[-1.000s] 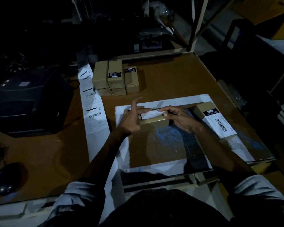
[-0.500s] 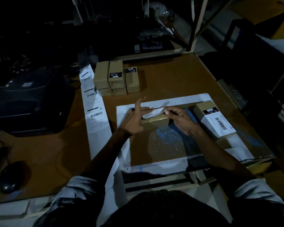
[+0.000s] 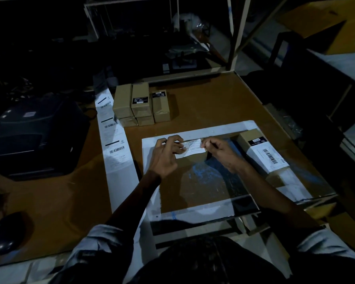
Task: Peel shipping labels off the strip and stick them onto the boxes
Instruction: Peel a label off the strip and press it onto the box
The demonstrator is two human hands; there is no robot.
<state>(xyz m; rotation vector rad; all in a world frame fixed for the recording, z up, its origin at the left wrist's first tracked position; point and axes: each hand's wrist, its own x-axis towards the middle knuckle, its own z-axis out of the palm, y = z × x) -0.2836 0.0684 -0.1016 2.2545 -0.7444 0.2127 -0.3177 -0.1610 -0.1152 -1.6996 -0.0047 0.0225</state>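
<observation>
We see the left hand (image 3: 166, 154) with its fingers bent down onto the left end of a white label (image 3: 193, 149), fingertips pressing that end against the small brown box (image 3: 195, 160) beneath. The right hand (image 3: 219, 150) pinches the label's right edge between thumb and forefinger, the other fingers curled under. The two hands sit apart, one at each end of the label, and the label lies across the top of the box; whether it is fully stuck down we cannot tell in this dim light.

The box rests on a dark work mat (image 3: 205, 181) with a pale border, lying on the brown table (image 3: 213, 99). Just right of the right hand, at the mat's far right corner, lies a labelled box (image 3: 262, 150) with a white barcode label and a small black sticker on top. Farther back, a stack of boxes (image 3: 140, 107) stands together, two showing black stickers. Left of the mat, the label strip (image 3: 115, 140) runs along the table, several barcoded labels still on it.

Beyond the strip at the left sits a dark printer (image 3: 33, 136), and a computer mouse (image 3: 8, 232) lies near the table's near left edge. Pale sleeves (image 3: 94, 242) cover both upper arms.
</observation>
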